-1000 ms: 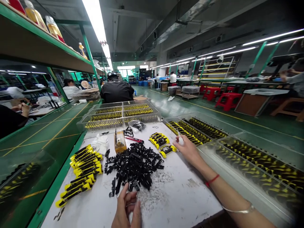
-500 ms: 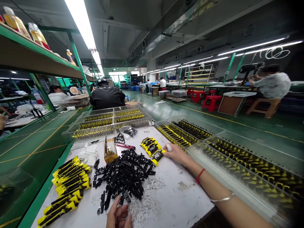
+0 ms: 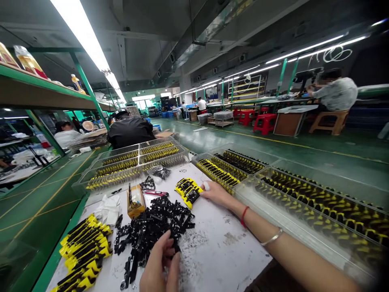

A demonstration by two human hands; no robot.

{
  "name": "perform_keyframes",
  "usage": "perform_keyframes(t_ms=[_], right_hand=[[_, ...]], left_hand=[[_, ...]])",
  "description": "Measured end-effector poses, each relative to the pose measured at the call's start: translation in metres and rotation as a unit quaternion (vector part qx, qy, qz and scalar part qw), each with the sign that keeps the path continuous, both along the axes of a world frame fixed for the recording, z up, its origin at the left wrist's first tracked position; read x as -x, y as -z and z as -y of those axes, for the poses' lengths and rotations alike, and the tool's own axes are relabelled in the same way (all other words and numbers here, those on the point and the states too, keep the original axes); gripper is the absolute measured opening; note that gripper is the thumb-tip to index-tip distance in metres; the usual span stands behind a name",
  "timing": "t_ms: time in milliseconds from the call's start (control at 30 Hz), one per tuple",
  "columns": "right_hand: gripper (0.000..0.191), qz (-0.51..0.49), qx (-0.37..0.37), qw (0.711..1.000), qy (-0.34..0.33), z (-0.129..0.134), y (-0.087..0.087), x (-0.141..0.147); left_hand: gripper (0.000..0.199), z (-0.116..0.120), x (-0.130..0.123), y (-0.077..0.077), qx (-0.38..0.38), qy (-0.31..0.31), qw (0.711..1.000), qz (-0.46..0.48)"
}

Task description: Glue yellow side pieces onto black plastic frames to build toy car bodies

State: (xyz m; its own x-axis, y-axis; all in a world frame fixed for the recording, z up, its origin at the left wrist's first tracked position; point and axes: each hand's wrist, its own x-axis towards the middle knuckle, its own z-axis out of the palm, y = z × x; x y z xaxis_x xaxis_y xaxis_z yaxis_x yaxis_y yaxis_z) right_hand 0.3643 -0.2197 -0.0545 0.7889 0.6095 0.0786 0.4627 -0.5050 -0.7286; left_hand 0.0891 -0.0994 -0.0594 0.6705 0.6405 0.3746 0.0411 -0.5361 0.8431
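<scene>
My right hand (image 3: 217, 194) reaches over the white tabletop, its fingertips closed on the right end of the nearest yellow-and-black part (image 3: 192, 194) in a small group lying side by side. A white wrap covers one fingertip. At the bottom, my left hand (image 3: 162, 261) has its fingers curled and apart, with nothing visible between them, at the near edge of a heap of small black pieces (image 3: 154, 225). Left of the heap lies a row of more yellow-and-black parts (image 3: 86, 251).
Behind the heap are a small box (image 3: 135, 205), a red cutter (image 3: 155, 193), white tissue (image 3: 107, 209) and a plastic bag (image 3: 160, 172). Clear trays of parts line the back (image 3: 133, 162) and right (image 3: 273, 202). A person in black (image 3: 130, 129) sits ahead.
The part at my right hand has moved against the others in the group. My left hand has moved up and right toward the black heap. The whole view has shifted slightly.
</scene>
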Motion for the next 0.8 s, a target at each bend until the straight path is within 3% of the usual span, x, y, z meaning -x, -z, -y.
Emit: perform_keyframes(t_ms=[100,200,267,433,800], right_hand=[[0.023,0.023,0.020,0.999,0.025,-0.004,-0.001,0.002],[0.024,0.032,0.041,0.998,0.046,-0.005,-0.002,0.004],[0.025,0.034,0.052,0.997,0.055,-0.005,-0.003,0.005],[0.024,0.037,0.061,0.996,0.057,-0.005,-0.006,0.005],[0.010,0.014,0.011,0.998,0.058,-0.004,-0.009,0.007]], left_hand=[[0.042,-0.006,-0.039,-0.031,-0.130,0.078,0.986,-0.075],[0.047,-0.007,-0.083,-0.052,-0.269,0.071,0.946,-0.169],[0.053,-0.006,-0.109,-0.056,-0.307,0.054,0.915,-0.254],[0.049,-0.007,-0.144,-0.046,-0.297,0.038,0.906,-0.299],[0.069,-0.019,-0.153,-0.031,-0.241,0.013,0.933,-0.266]])
